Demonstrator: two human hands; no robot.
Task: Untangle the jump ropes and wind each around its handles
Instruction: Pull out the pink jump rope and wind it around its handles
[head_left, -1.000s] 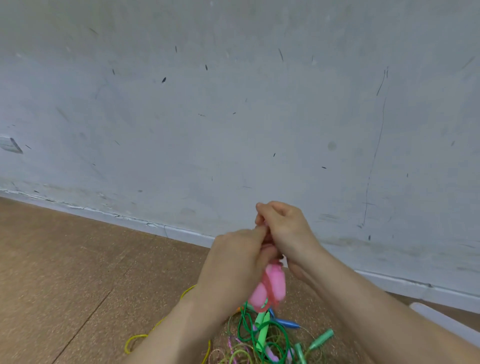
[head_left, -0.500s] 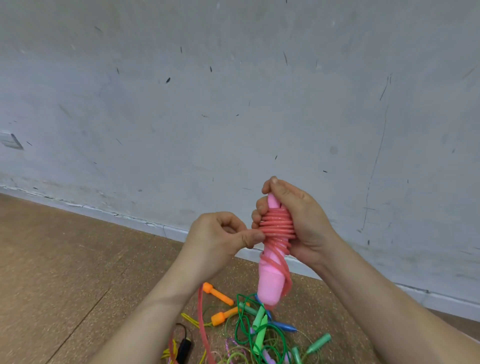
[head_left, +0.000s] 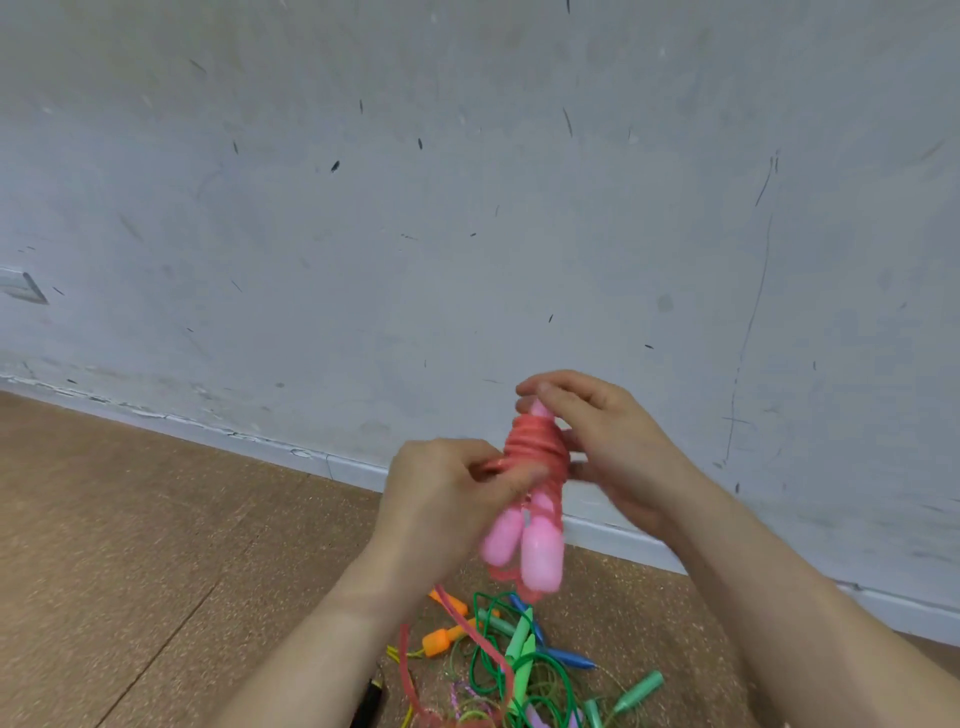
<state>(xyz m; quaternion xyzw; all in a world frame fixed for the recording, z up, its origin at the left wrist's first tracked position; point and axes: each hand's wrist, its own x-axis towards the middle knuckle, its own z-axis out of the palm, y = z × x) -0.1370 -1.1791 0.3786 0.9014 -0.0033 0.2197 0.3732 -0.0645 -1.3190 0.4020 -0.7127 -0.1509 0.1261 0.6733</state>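
Gripping the 2 pink handles (head_left: 524, 540) near the top, right hand (head_left: 608, 441) steadies the coiled pink rope (head_left: 535, 447) while left hand (head_left: 447, 499) pinches its loose strand above the floor tangle (head_left: 514, 665).

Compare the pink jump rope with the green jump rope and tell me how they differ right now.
The pink jump rope is held up in both hands; the green jump rope lies on the floor. The pink one is partly coiled around its paired handles, with a loose tail hanging; the green one sprawls in loose loops, tangled with other ropes. Both have handles matching their cords.
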